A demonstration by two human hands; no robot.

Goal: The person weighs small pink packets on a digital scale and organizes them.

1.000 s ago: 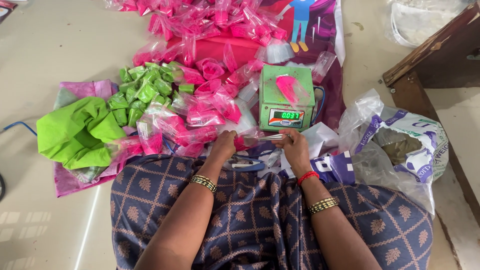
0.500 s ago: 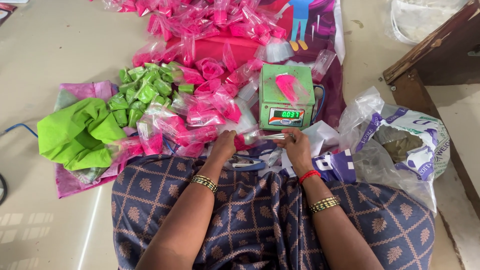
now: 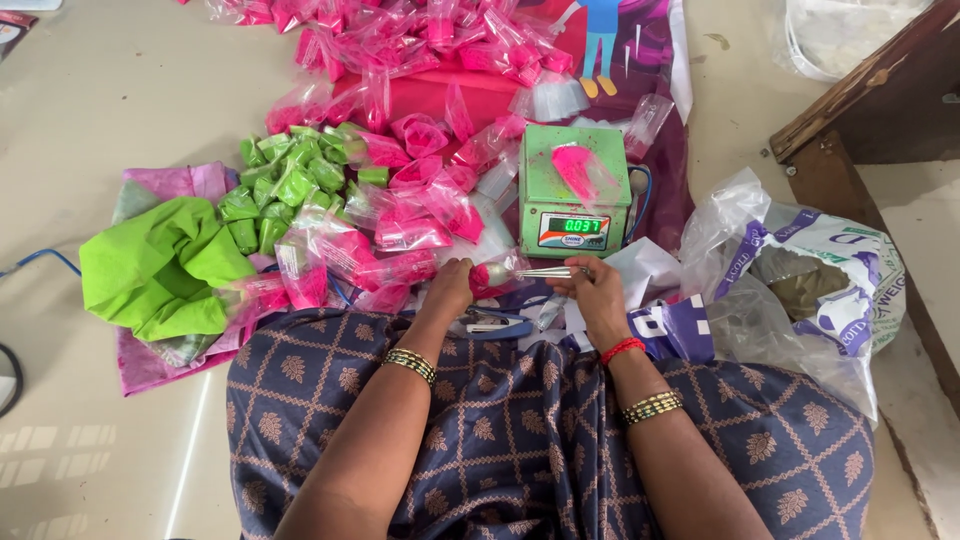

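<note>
I see the left hand (image 3: 450,288) clenched on a small clear plastic packet (image 3: 492,276) filled with bright pink powder. The right hand (image 3: 597,290) grips the packet's long twisted neck, pulled out thin and shiny to the side. The packet sits just above the lap, right in front of the green digital scale (image 3: 575,190), where another pink packet (image 3: 580,170) lies on the pan. Heaps of pink packets (image 3: 420,200) and green packets (image 3: 285,185) lie on the floor (image 3: 110,110).
</note>
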